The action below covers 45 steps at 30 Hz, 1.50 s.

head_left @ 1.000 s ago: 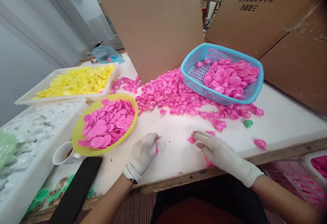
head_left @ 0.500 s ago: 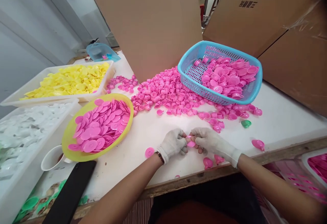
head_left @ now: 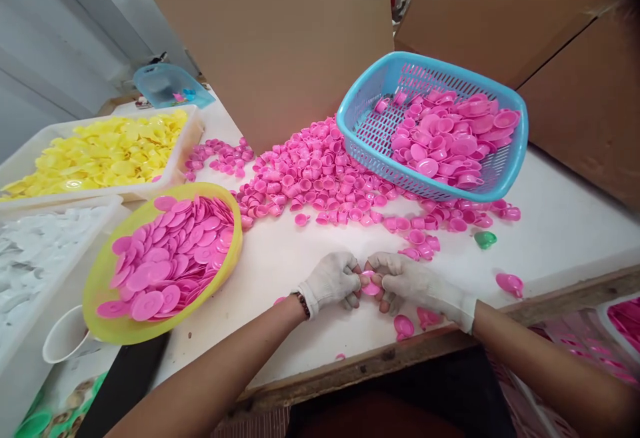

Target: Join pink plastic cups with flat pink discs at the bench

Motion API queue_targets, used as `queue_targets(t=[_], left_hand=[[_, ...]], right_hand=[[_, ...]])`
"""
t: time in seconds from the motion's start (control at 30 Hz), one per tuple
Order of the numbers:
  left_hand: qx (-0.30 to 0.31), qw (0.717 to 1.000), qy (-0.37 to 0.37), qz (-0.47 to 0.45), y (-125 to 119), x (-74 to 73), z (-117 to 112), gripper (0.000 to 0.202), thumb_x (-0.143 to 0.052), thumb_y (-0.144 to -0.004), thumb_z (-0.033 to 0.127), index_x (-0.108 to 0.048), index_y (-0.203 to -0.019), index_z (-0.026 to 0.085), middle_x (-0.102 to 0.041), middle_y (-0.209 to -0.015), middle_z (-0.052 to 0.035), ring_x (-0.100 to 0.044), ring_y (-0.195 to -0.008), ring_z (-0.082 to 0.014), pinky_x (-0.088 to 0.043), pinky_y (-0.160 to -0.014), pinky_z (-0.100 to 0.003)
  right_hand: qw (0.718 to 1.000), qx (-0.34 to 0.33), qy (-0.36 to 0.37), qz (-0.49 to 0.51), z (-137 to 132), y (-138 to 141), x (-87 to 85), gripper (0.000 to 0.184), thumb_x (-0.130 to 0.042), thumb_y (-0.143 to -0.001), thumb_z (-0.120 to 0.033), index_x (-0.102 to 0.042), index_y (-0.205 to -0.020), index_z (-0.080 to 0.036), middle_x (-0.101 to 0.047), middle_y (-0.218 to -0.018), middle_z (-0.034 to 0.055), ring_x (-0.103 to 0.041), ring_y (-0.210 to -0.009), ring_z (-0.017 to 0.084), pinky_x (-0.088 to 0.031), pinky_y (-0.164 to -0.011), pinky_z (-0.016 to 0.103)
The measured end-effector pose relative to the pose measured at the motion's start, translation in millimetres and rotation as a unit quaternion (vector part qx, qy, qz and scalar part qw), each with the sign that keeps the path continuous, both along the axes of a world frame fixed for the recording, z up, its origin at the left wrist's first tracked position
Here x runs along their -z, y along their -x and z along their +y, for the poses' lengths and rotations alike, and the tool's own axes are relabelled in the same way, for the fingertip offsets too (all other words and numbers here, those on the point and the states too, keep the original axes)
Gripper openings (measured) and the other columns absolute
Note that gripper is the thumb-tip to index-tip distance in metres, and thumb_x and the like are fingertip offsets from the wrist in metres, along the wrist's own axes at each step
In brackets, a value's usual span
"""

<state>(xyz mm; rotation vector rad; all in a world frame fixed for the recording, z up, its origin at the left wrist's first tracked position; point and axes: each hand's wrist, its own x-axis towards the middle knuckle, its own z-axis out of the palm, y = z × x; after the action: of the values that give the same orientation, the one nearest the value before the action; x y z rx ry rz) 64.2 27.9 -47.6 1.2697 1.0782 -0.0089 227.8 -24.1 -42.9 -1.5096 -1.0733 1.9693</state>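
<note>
Over the front of the white table, my left hand [head_left: 331, 283] and my right hand [head_left: 420, 286], both in white fingerless-tipped gloves, pinch a small pink toy saucer [head_left: 371, 284] between them. The fingers are closed on its two sides. Whether a cup is joined to it I cannot tell. Close to my right hand lie two pink pieces [head_left: 403, 327] near the table edge. Another pink saucer [head_left: 280, 301] is mostly covered by my left wrist. Beyond my hands spreads a heap of pink toy cups [head_left: 320, 185].
A yellow bowl [head_left: 234, 251] of pink saucers stands left. Behind it are trays of yellow pieces [head_left: 115, 151] and white pieces [head_left: 30, 245], plus a white cup [head_left: 65, 338]. A blue basket [head_left: 520, 138] holds pink cups and saucers. A green piece [head_left: 485, 240] lies right; cardboard boxes [head_left: 300, 38] stand behind.
The camera view has tilted down and shifted somewhat. Both hands keep hold of the pink saucer, which now shows more of its face. The saucer by my left wrist has become mostly hidden.
</note>
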Motion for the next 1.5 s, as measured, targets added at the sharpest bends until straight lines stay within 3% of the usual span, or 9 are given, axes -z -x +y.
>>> queue_targets(t=[0.27, 0.47, 0.77, 0.9, 1.03, 1.13, 1.27, 1.4, 1.5], left_hand=[[0.037, 0.997, -0.046, 0.058, -3, -12.2, 1, 0.008, -0.055, -0.078, 0.019, -0.048, -0.080, 0.017, -0.054, -0.047, 0.0049, -0.055, -0.040, -0.0106, -0.045, -0.040, -0.019], [0.077, 0.990, -0.106, 0.049, 1, -9.8, 1, 0.023, -0.066, -0.068, 0.028, -0.047, -0.077, 0.018, -0.052, -0.052, 0.0058, -0.056, -0.044, -0.0112, -0.040, -0.038, -0.017], [0.161, 0.943, -0.235, 0.173, -11, -19.8, -3, 0.020, -0.061, -0.070, 0.026, -0.052, -0.086, 0.018, -0.058, -0.064, 0.0021, -0.058, -0.051, -0.0129, -0.042, -0.047, -0.021], [0.161, 0.920, -0.306, 0.183, -13, -27.2, -11, 0.020, -0.063, -0.068, 0.024, -0.056, -0.085, 0.017, -0.063, -0.078, -0.0032, -0.062, -0.073, -0.0190, -0.045, -0.063, -0.025], [0.140, 0.906, -0.344, 0.204, -10, -34.9, -18, 0.029, -0.066, -0.066, 0.030, -0.059, -0.091, 0.017, -0.065, -0.082, -0.0054, -0.062, -0.076, -0.0211, -0.045, -0.066, -0.027], [0.100, 0.898, -0.368, 0.221, 8, -45.8, -14, 0.034, -0.064, -0.071, 0.036, -0.058, -0.099, 0.018, -0.066, -0.085, -0.0060, -0.062, -0.079, -0.0211, -0.045, -0.070, -0.028], [0.022, 0.882, -0.388, 0.268, 61, -61.4, -10, 0.022, -0.051, -0.082, 0.031, -0.060, -0.096, 0.017, -0.065, -0.094, -0.0089, -0.060, -0.089, -0.0212, -0.042, -0.078, -0.029], [-0.013, 0.873, -0.372, 0.315, 110, -62.3, -35, 0.022, -0.058, -0.076, 0.028, -0.061, -0.095, 0.017, -0.064, -0.090, -0.0077, -0.059, -0.085, -0.0209, -0.042, -0.076, -0.028], [-0.011, 0.871, -0.370, 0.324, 120, -50.2, -59, 0.016, -0.056, -0.077, 0.022, -0.060, -0.091, 0.017, -0.061, -0.088, -0.0060, -0.058, -0.079, -0.0179, -0.042, -0.075, -0.027]], right_hand=[[0.998, -0.054, 0.026, -0.012, 7, -3, -7.3, 0.018, -0.055, -0.082, -0.034, -0.047, -0.089, -0.020, -0.061, -0.064, -0.0019, -0.062, -0.050, 0.011, -0.052, -0.049, 0.023], [0.999, -0.011, 0.021, -0.024, 2, 4, 2.9, 0.008, -0.048, -0.086, -0.027, -0.047, -0.089, -0.021, -0.059, -0.058, -0.0043, -0.059, -0.045, 0.010, -0.049, -0.043, 0.019], [0.998, 0.035, -0.005, -0.044, 1, 16, 4.8, 0.012, -0.043, -0.085, -0.014, -0.048, -0.094, -0.020, -0.056, -0.057, -0.0059, -0.053, -0.035, 0.009, -0.041, -0.036, 0.020], [0.998, 0.038, -0.040, -0.044, -4, 16, 2.7, 0.001, -0.045, -0.086, -0.020, -0.046, -0.085, -0.020, -0.056, -0.057, -0.0052, -0.054, -0.037, 0.009, -0.042, -0.040, 0.020], [0.995, 0.052, -0.075, -0.033, -15, 19, 1.1, 0.010, -0.049, -0.088, -0.028, -0.047, -0.085, -0.019, -0.056, -0.060, -0.0057, -0.052, -0.040, 0.007, -0.042, -0.042, 0.019], [0.992, 0.067, -0.098, -0.031, -19, 19, -1.3, 0.011, -0.047, -0.085, -0.029, -0.045, -0.080, -0.020, -0.052, -0.053, -0.0062, -0.050, -0.038, 0.008, -0.039, -0.040, 0.020], [0.978, 0.128, -0.166, -0.016, -11, -2, -21.6, 0.009, -0.045, -0.078, -0.028, -0.042, -0.085, -0.024, -0.056, -0.062, -0.0039, -0.058, -0.049, 0.012, -0.043, -0.045, 0.021], [0.911, 0.258, -0.321, 0.034, 2, -46, -43.5, 0.029, -0.041, -0.079, -0.027, -0.039, -0.108, -0.027, -0.059, -0.092, 0.0003, -0.063, -0.075, 0.014, -0.051, -0.066, 0.027], [0.885, 0.166, -0.391, -0.192, -7, -74, -37.1, 0.029, -0.039, -0.080, -0.021, -0.050, -0.107, -0.023, -0.059, -0.083, 0.0021, -0.059, -0.066, 0.016, -0.049, -0.062, 0.030]])
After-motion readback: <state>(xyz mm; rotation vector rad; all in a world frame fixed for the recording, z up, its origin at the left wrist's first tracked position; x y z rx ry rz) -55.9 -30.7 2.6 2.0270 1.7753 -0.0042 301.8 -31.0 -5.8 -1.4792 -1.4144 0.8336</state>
